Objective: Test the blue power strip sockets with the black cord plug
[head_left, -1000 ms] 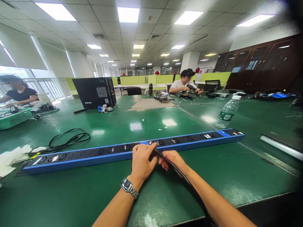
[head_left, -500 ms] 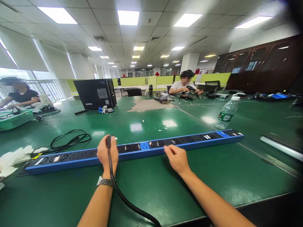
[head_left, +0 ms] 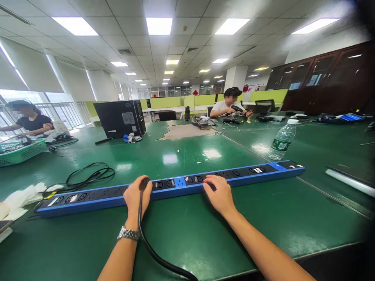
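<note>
A long blue-and-black power strip (head_left: 179, 182) lies across the green table, its several sockets facing up. My left hand (head_left: 137, 197), with a metal watch on its wrist, is closed around a black power plug (head_left: 143, 182). The plug is low over the strip's left-middle part; whether it sits in a socket is hidden. From it a thick black cable (head_left: 152, 246) runs down past the wrist to the table's front edge. Right of the strip's middle, my right hand (head_left: 219, 194) has its curled fingers over the top and its thumb at the front edge.
A clear bottle (head_left: 283, 140) stands behind the strip's right end. Coiled black cable (head_left: 88, 175) and white tissue (head_left: 25, 201) lie left. Further back are a black computer case (head_left: 120, 119), gloves (head_left: 132, 137) and a green basket (head_left: 25, 152). Two other people sit across the table.
My left hand has lowered the plug onto or close to the strip. My right hand's fingers have spread from a pinch and now lie over the strip. The view has shifted slightly.
</note>
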A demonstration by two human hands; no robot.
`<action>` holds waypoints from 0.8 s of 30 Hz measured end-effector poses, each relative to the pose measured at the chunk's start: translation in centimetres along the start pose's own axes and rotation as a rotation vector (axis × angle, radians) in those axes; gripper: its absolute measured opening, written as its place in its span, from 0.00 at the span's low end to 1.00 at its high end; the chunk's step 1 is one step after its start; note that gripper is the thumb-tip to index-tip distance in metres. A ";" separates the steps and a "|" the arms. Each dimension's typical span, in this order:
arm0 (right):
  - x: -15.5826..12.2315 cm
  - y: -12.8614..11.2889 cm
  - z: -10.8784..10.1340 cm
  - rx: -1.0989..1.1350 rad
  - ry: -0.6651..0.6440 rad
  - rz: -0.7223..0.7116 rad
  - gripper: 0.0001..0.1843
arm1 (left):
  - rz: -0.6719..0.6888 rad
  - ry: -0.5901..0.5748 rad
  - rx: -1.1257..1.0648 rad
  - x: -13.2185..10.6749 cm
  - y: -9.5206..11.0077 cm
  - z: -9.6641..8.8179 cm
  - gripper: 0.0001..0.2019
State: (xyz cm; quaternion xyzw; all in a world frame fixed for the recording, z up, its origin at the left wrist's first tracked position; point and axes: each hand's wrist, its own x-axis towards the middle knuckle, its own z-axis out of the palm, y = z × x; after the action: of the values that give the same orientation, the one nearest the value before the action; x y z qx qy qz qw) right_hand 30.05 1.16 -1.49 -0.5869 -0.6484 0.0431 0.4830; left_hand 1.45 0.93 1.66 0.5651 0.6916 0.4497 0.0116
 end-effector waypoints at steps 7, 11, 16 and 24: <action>0.0 0.0 -0.3 0.067 -0.001 0.016 0.11 | 0.170 0.006 0.177 -0.4 0.0 0.3 0.15; 0.1 0.0 -0.3 0.075 -0.008 0.023 0.11 | 0.173 -0.028 0.193 -0.4 -0.4 0.5 0.14; 0.1 0.1 -0.3 0.079 -0.009 0.024 0.11 | 0.173 -0.008 0.186 -0.5 -0.5 0.7 0.13; 0.0 0.1 -0.3 0.067 -0.025 0.020 0.10 | 0.176 -0.004 0.214 -0.9 -0.1 0.8 0.13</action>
State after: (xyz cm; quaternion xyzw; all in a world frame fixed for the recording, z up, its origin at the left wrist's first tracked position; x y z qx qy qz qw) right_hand 30.37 1.06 -1.38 -0.5764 -0.6467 0.0771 0.4935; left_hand 2.08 0.74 0.69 0.6227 0.6832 0.3714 -0.0867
